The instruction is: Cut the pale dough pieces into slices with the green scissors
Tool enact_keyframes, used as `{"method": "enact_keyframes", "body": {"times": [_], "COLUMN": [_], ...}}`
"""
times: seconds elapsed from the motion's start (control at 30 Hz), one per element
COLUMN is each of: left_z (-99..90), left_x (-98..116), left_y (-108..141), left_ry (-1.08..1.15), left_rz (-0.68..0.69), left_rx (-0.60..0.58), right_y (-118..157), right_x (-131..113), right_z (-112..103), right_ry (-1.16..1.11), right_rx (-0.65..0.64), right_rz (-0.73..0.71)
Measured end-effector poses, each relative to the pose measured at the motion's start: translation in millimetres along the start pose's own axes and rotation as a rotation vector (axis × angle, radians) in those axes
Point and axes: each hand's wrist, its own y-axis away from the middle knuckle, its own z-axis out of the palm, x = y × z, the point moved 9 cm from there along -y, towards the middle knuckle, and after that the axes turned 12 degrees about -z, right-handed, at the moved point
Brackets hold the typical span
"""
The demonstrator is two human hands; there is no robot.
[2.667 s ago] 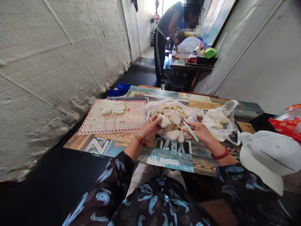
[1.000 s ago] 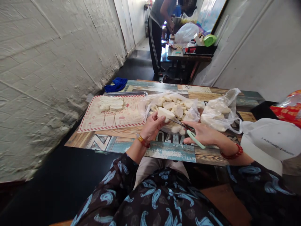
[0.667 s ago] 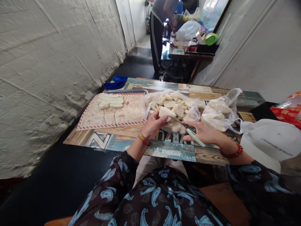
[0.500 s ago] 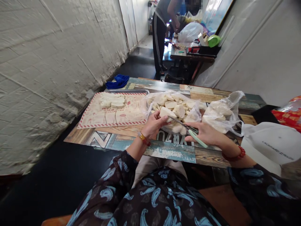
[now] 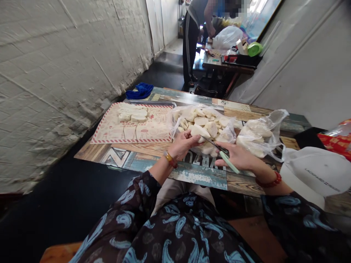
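Few pieces (image 5: 139,118) lie on the paper (image 5: 112,132) at ten o'clock; plenty seemingly remain in the bag (image 5: 231,135) at twelve. Left hand (image 5: 182,146) pinches one slice (image 5: 197,132), right hand (image 5: 238,155) grips a blade (image 5: 210,141).

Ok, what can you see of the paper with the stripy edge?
The paper sheet is cream-pink, with a striped red border, red characters and little drawings. It lies spread out at the left of the table, with a metal tray's rim showing behind. White food pieces rest on its far side, hiding some print.
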Motion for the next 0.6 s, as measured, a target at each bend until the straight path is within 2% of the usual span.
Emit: {"method": "enact_keyframes", "body": {"times": [0.6], "left_z": [-0.2], "left_x": [1.4], "left_y": [-10.5], "left_ry": [-0.05], "left_rz": [-0.026], "left_rx": [-0.012], "right_y": [4.6], "right_x": [8.8], "right_z": [-2.9], "right_ry": [-0.168], "right_rx": [0.089], "right_rz": [-0.053]}}
